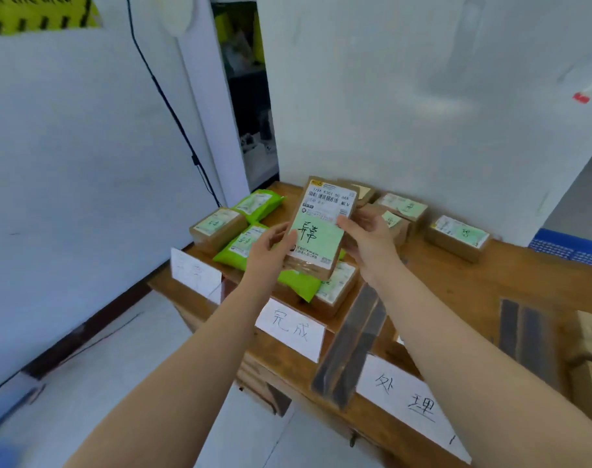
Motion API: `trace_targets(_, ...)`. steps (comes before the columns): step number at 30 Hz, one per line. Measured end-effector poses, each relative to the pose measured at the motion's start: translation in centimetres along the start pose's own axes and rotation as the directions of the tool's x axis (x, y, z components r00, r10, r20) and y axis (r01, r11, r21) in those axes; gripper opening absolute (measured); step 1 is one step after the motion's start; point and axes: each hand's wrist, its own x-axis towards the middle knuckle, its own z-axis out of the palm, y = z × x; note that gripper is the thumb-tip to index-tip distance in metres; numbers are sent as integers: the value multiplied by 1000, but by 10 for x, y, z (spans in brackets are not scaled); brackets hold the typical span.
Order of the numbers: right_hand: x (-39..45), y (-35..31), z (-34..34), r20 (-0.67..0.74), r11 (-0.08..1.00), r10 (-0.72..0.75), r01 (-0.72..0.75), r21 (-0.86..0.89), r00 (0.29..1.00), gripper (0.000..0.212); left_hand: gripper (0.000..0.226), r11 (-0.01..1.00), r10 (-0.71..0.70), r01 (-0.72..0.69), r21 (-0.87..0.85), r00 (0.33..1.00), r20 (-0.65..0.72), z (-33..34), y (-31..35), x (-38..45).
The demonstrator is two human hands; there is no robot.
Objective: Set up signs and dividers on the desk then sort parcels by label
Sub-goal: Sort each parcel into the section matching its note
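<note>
Risks first, biggest down. I'm holding the parcel (316, 228) up off the desk (456, 282), tilted toward me, over the middle section. Left hand (269, 251) is gripping its left edge, thumb on the green note; right hand (365, 238) is gripping the right edge, thumb on the label, other fingers hidden behind.

- Missorting: I'm reading the note as two handwritten characters, while the sign (291, 329) below me is reading 完成. The left sign (195, 275) is too faint to read, so I'm judging the match uncertain.
- Toppling: the heap of boxes and green bags (254, 206) under my hands is sitting unevenly; setting down carelessly could be sending things sliding off the front edge.
- Knocking the divider (350, 346) with my right forearm, which is passing just beside it.

Surface: wooden desk, paper signs hanging on its front edge, a third one (409, 400) reading 处理, a second divider (524, 336) further right, more boxes (456, 239) along the back.

Room: white wall panels, a black cable (166, 99) running down, pale floor.
</note>
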Motion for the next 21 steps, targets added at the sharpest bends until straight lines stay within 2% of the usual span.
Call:
trace_targets(3,-7,24,44,86,997,40,-34,-68,995,29,28,996,-34,25,-87,995,-98,-42,-2,-5)
trace_targets(6,-14,54,91,143,985,41,-17,-171,989,36,28,997,-32,21,-71,987,-159,-89,-1,-4)
trace_targets(8,-17,72,122,163,985,38,-9,-174,986,40,30,998,-38,30,-47,983,-180,-122,0,-1)
trace_targets(11,-20,94,170,202,988,106,-80,-133,974,31,28,1000,-5,3,-8,977,-213,-173,0,7)
trace_targets(13,-20,109,199,224,985,130,-100,-138,966,34,30,1000,-2,7,19,975,-224,-205,1,14)
trace_targets(18,-12,144,256,204,989,105,-81,-126,973,47,27,997,24,-8,83,981,-193,-269,3,40)
trace_targets(21,0,158,274,152,986,108,-87,-139,982,47,24,996,-6,20,82,986,-167,-289,2,60)
